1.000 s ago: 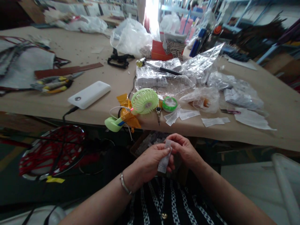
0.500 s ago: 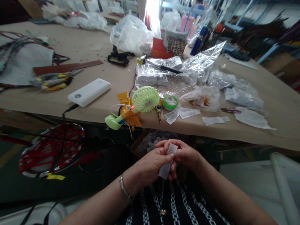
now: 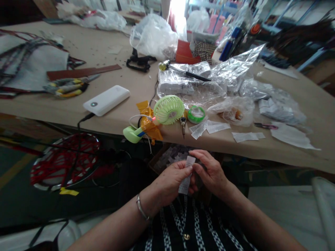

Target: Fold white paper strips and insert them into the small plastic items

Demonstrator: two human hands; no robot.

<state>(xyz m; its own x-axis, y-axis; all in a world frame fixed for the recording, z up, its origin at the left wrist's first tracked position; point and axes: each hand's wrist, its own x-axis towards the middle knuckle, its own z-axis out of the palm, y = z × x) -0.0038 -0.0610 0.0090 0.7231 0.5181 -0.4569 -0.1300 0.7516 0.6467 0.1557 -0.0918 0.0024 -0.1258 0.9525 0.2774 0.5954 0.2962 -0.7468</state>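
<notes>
Between the thumb and fingers of my left hand (image 3: 174, 179) is a narrow white label (image 3: 185, 184) with fine print, its upper end poking out above the thumb. Whether it is one label or a thin stack, I cannot tell. My right hand (image 3: 212, 174) is just right of it, fingers stretched out and apart, the thumb tip close to the label's edge. Below the table edge, behind both hands, a box holds many small white pieces (image 3: 174, 153). More printed labels (image 3: 217, 126) lie on the table's front edge, with another label strip (image 3: 247, 136) to their right.
A green fan (image 3: 169, 109) is taped at the table edge (image 3: 115, 127), beside a soldering iron tip (image 3: 183, 129) and a green round container (image 3: 196, 114). A white power bank (image 3: 107, 100), pliers (image 3: 69, 87), small scissors (image 3: 265, 126) and plastic-wrapped bundles (image 3: 180, 87) lie around.
My right hand has drawn back from the label and its fingers have spread. My left hand still holds the label. The whole view has shifted slightly, with the table things now further right.
</notes>
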